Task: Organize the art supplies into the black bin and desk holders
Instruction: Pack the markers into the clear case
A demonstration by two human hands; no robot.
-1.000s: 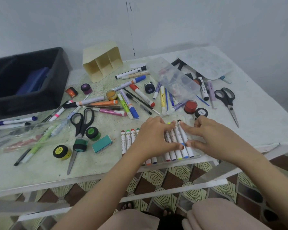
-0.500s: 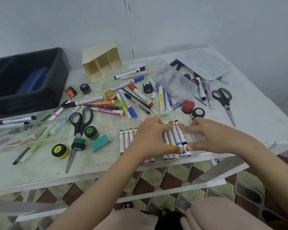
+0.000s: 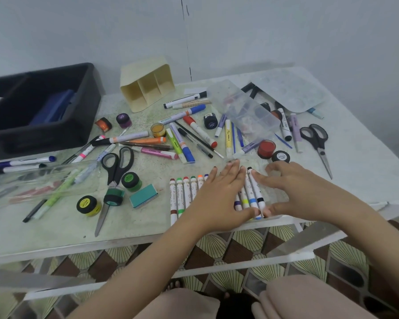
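**Hand position at the marker row**

1. The left hand [image 3: 221,196] lies flat on the marker row [image 3: 184,196]. Its fingers are straight and point away from the person. Its thumb touches the near ends of the markers. It grips nothing.
2. The right hand [image 3: 295,192] is at the right end of the marker row. Its forefinger reaches to the far ends of the outermost markers and its thumb touches their near ends. The other fingers are loosely curled and hold nothing.
3. The marker row lies at the near edge of the table [image 3: 366,171], with the markers side by side. The left hand covers the middle of the row.
4. Just left of the marker row lie a teal eraser [image 3: 143,195], a green paint pot [image 3: 130,180] and a pair of black scissors [image 3: 118,166].
5. Just beyond the marker row stand a red pot [image 3: 266,147] and a black pot [image 3: 280,156]. Loose pens and markers are scattered behind them.
6. A clear compartment box [image 3: 247,109] is farther beyond the marker row.
7. The cream desk holder [image 3: 143,67] lies on its side, well beyond the marker row and to the left. Its three openings face the person.
8. The black bin [image 3: 44,137] stands far left of the marker row, at the table edge.
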